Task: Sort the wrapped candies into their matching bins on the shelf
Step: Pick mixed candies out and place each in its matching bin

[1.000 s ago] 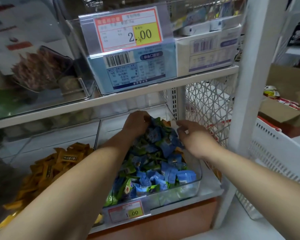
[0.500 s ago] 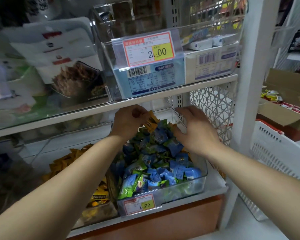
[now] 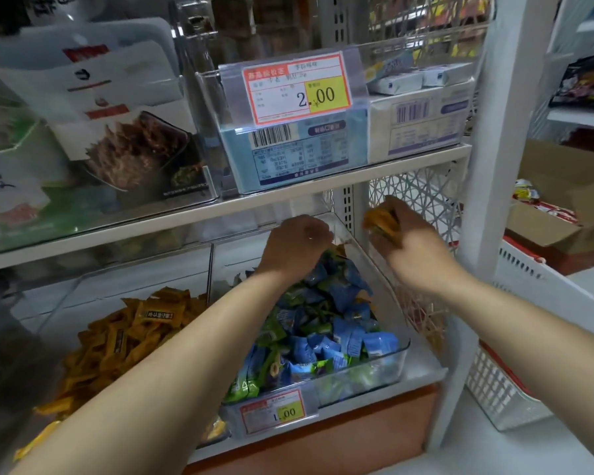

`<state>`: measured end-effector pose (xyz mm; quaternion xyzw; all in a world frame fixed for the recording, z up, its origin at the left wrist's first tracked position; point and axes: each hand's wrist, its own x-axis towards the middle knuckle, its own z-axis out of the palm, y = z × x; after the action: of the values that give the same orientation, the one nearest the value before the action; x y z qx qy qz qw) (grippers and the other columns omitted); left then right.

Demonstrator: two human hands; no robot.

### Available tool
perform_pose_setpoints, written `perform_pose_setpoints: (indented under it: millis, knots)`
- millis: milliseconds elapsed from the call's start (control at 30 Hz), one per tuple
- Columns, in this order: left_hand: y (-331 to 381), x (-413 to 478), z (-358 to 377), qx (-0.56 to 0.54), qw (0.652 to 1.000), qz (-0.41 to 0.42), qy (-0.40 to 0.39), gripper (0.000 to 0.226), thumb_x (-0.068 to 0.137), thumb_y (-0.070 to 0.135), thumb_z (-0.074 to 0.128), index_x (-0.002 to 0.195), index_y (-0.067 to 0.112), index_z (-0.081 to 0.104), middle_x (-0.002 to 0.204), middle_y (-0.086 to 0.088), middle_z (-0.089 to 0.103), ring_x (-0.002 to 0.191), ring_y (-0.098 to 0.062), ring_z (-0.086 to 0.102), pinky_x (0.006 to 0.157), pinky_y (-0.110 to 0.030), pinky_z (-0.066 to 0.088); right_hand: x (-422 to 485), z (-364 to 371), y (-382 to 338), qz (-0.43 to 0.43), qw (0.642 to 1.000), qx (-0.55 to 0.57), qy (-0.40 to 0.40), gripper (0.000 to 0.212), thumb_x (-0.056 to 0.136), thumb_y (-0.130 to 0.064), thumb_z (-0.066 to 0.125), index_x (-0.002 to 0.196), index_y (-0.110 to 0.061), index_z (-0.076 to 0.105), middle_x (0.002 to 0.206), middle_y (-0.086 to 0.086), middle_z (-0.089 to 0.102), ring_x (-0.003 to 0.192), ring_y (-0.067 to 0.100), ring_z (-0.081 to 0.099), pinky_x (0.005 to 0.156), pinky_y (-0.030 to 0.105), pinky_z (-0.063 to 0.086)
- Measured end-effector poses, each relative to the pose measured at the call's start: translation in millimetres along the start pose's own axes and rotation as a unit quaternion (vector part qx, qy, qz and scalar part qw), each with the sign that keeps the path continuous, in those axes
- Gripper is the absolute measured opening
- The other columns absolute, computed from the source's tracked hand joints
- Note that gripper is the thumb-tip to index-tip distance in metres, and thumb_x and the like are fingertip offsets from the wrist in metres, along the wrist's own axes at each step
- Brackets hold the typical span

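Right hand (image 3: 408, 245) has its fingers wrapped round a few orange candies (image 3: 380, 223), held just past the right wall of the clear bin (image 3: 396, 351) of blue and green candies (image 3: 326, 323), which has a 1.00 tag (image 3: 277, 411). Left hand (image 3: 294, 246) is knuckles-up in that pile with fingers curled down, and I can't tell if it's got anything. The shelf above has a 2.00 tag (image 3: 297, 89).

Shelf (image 3: 426, 371) bears yellow-candy bin (image 3: 144, 272) beside blue-candy bin (image 3: 374, 375).
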<state>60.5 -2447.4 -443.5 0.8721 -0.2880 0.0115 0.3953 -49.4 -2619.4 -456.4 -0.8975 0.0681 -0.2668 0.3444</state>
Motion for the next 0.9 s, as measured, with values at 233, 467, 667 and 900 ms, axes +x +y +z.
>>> perform_pose_setpoints:
  millis: [233,467,667,900]
  knots:
    - [-18,26,21,0.237,0.947,0.099,-0.191,0.041,0.081,0.066,0.062,0.103,0.031,0.065,0.113,-0.003,0.056,0.107,-0.022,0.053,0.086,-0.038,0.047,2,24,6,0.055,0.997,0.048,-0.018,0.021,0.095,-0.03,0.061,0.108,-0.019,0.049,0.091,-0.003,0.057,0.078,0.011,0.055,0.06,0.019,0.036]
    - [-45,17,-37,0.395,0.886,0.007,-0.242,0.028,0.086,0.04,0.061,0.067,0.021,0.054,0.077,-0.004,0.06,0.073,-0.023,0.06,0.063,-0.033,0.05,5,35,9,0.062,0.996,-0.007,-0.068,0.054,0.098,-0.036,0.053,0.142,-0.01,0.035,0.131,0.014,0.052,0.113,0.03,0.055,0.092,0.038,0.046]
    - [-23,29,-10,0.217,0.963,0.06,-0.151,0.035,0.089,0.048,0.063,0.116,0.026,0.063,0.116,0.002,0.063,0.104,-0.018,0.059,0.091,-0.037,0.05,0,38,13,0.088,0.995,0.026,-0.045,0.048,0.097,-0.037,0.055,0.137,-0.014,0.041,0.121,0.008,0.059,0.108,0.028,0.058,0.086,0.036,0.047]
    - [-44,18,14,0.324,0.914,0.134,-0.205,0.047,0.08,0.074,0.057,0.111,0.04,0.063,0.111,0.01,0.048,0.103,-0.014,0.052,0.076,-0.034,0.043,0,39,14,0.074,0.997,0.009,-0.027,0.032,0.097,-0.038,0.056,0.12,-0.018,0.046,0.1,0.002,0.059,0.084,0.019,0.056,0.07,0.031,0.041]
